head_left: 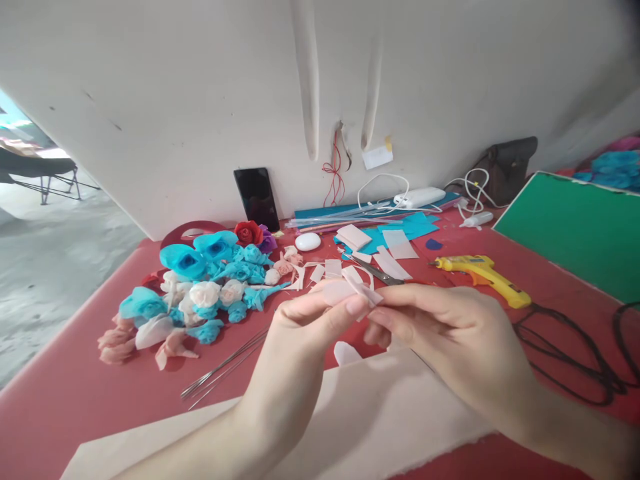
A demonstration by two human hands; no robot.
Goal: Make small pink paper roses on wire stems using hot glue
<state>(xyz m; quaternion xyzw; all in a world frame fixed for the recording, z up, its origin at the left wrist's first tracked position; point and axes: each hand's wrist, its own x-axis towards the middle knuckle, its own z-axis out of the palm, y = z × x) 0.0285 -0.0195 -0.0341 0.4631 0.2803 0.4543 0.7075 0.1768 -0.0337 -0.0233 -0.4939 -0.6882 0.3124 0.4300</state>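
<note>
One large pale sheet (370, 413) lies on the red desk (140, 393) at six o'clock, and above it, near the centre, the left hand (295, 340) and right hand (450, 333) both pinch a small pale pink strip (367, 293) between thumbs and fingers. Clockwise around the hands, scissors (384, 273) lie just beyond at twelve, a yellow glue gun (490, 277) at three, and blue, white and pink flowers (205, 293) cluster at nine. Farther back, between ten and eleven, a dark phone (257, 200) leans against the white wall (200, 120).
</note>
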